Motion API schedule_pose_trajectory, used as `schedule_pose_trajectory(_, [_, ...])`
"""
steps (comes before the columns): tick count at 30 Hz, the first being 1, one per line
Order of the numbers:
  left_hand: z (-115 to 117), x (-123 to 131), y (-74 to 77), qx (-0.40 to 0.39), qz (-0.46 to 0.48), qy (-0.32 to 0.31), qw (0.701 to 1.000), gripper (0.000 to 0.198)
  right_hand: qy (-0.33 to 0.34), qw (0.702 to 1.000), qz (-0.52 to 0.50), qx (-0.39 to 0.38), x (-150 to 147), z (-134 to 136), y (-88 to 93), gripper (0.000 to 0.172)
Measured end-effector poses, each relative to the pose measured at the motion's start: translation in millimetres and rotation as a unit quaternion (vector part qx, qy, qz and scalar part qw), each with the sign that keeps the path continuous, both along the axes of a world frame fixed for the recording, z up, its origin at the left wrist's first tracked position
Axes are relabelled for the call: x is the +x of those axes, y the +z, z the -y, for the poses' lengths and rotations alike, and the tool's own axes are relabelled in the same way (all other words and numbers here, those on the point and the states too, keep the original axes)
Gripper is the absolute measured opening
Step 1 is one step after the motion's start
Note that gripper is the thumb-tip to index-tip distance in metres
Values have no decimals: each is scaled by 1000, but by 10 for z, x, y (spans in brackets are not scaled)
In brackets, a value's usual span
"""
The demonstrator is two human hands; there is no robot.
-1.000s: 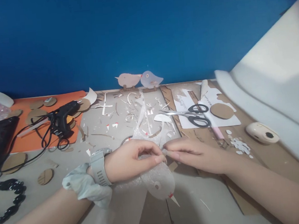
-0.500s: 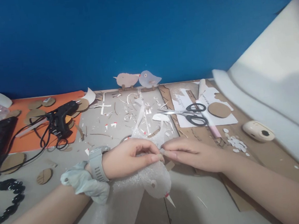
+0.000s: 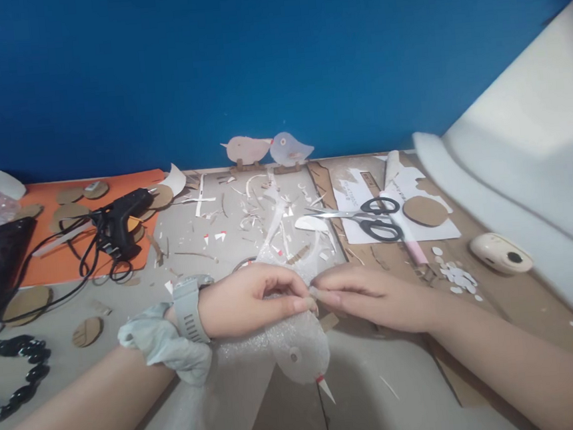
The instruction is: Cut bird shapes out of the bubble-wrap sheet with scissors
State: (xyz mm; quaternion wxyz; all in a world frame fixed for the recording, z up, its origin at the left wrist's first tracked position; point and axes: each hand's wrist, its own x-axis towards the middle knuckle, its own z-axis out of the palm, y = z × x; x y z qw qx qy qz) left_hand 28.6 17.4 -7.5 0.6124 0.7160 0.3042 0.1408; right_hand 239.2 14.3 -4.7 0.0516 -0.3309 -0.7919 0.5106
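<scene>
Wearing a watch and a pale scrunchie, my left hand [image 3: 254, 301] pinches a whitish bird cutout [image 3: 303, 355] between thumb and fingers. The bird has a round eye and a pointed white beak with a red base, angled down toward me. Fingertip to fingertip with it, my right hand [image 3: 369, 298] is closed at the bird's upper edge. A small pale bit shows between the two hands; its kind is too small to tell. Crinkled clear plastic wrap [image 3: 243, 349] lies under and beside the bird, partly hidden by my left hand and wrist.
Two finished-looking birds, one pink [image 3: 247, 149] and one blue [image 3: 291, 149], stand against the wall. Scissors [image 3: 357, 215] lie right of scattered paper scraps. A black glue gun [image 3: 121, 223] rests on orange card [image 3: 44, 253]. White paper discs [image 3: 457, 277] and a cream case [image 3: 500, 252] are at right.
The whole view has shifted slightly. Both hands keep their pinch at the bird's upper edge, with hardly any movement.
</scene>
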Motion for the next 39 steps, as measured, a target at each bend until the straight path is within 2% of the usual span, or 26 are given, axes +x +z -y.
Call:
schedule_pose_trajectory(7, [-17,-5,-8,-13,3,-11,1000,12,-1,1000,-14,3,-8,5,-14,36])
schedule_pose_trajectory(20, [-3,-14,-2,-5,-3,-7,1000,18,1,1000,2,-4,14,5,9,37])
schedule_pose_trajectory(29, [20,-7,44,-14,8,10,1000,8,-45,995,-42,-78,47,2,23,35])
schedule_pose_trajectory(35, [47,4,20,11,8,11,1000,23,-13,997,-40,-70,54,-8,18,36])
schedule_pose_trajectory(39, [45,6,-2,19,8,8,1000,23,-24,997,-23,-70,36,-5,21,35])
